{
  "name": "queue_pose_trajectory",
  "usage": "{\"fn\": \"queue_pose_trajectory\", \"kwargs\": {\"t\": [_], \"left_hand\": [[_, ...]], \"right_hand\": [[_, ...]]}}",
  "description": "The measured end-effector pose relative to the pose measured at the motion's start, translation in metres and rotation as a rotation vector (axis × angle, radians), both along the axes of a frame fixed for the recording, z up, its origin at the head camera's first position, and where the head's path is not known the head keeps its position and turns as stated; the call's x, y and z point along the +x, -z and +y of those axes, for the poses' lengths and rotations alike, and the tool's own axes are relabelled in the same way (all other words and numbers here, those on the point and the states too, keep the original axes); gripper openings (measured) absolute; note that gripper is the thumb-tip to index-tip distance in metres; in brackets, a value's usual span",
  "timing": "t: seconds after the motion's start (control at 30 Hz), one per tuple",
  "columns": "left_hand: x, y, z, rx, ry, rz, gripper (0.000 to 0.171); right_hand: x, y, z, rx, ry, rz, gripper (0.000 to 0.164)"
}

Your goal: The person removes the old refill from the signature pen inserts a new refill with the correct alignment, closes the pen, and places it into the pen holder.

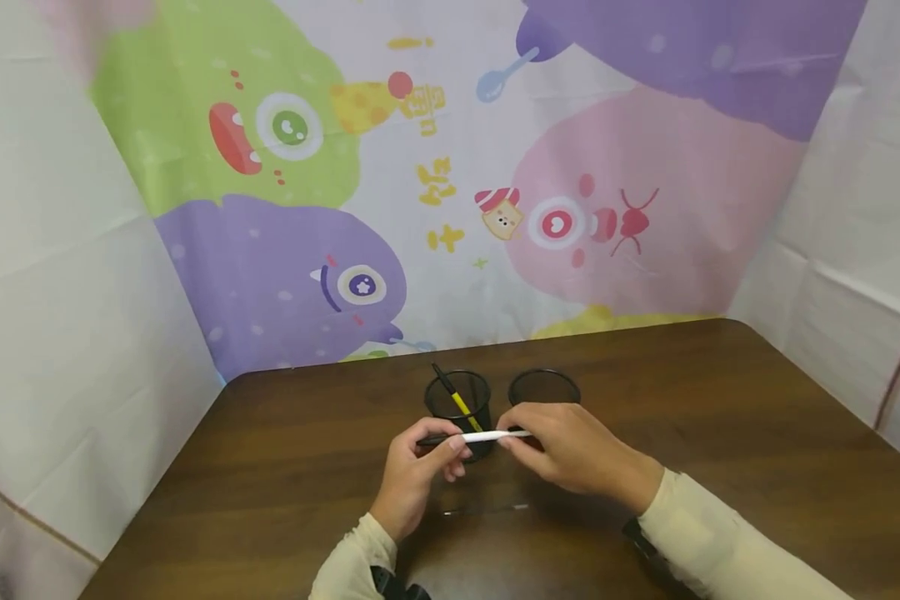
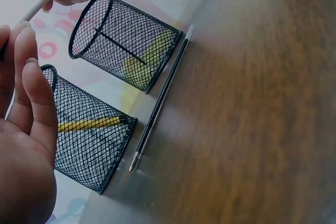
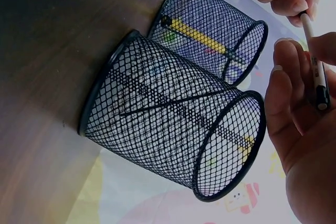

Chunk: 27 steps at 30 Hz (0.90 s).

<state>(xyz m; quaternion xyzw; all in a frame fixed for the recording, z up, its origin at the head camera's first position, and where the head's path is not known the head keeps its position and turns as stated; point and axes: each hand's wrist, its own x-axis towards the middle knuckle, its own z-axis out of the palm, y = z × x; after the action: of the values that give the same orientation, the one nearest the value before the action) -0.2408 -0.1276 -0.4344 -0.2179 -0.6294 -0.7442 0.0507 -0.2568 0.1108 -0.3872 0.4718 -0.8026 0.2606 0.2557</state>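
Observation:
A white pen [image 1: 483,436] with black ends is held level between my hands, above the table's middle. My left hand [image 1: 408,473] pinches its dark end between thumb and fingers. The white barrel's other end is gripped by my right hand [image 1: 581,450], and its black tip shows in the right wrist view. On the table below lies a pen refill [image 2: 160,100] with a dark tube and metal point. Just behind the hands stand two black mesh pen cups. The left cup [image 1: 437,407] holds a yellow and black pen [image 1: 460,403]; the right cup [image 1: 544,372] is partly hidden by my right hand.
The brown wooden table [image 1: 285,467] has rounded far corners. Behind it hangs a white cloth backdrop [image 1: 450,308] printed with cartoon monsters. White cloth walls [image 1: 67,275] stand at both sides.

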Motion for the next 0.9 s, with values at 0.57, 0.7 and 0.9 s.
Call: {"fn": "queue_pose_trajectory", "kwargs": {"t": [0.57, 0.7, 0.9], "left_hand": [[-0.0020, 0.0022, 0.0033, -0.021, 0.020, -0.010, 0.023], [-0.0015, 0.0010, 0.0032, -0.018, 0.005, -0.009, 0.023], [-0.0003, 0.0018, 0.0016, -0.023, -0.009, -0.006, 0.023]], "right_hand": [[-0.0026, 0.0022, 0.0055, 0.018, -0.052, 0.103, 0.007], [-0.0035, -0.0004, 0.0040, 0.026, -0.061, 0.112, 0.010], [-0.0025, -0.0012, 0.0025, 0.034, -0.047, 0.087, 0.013]]}}
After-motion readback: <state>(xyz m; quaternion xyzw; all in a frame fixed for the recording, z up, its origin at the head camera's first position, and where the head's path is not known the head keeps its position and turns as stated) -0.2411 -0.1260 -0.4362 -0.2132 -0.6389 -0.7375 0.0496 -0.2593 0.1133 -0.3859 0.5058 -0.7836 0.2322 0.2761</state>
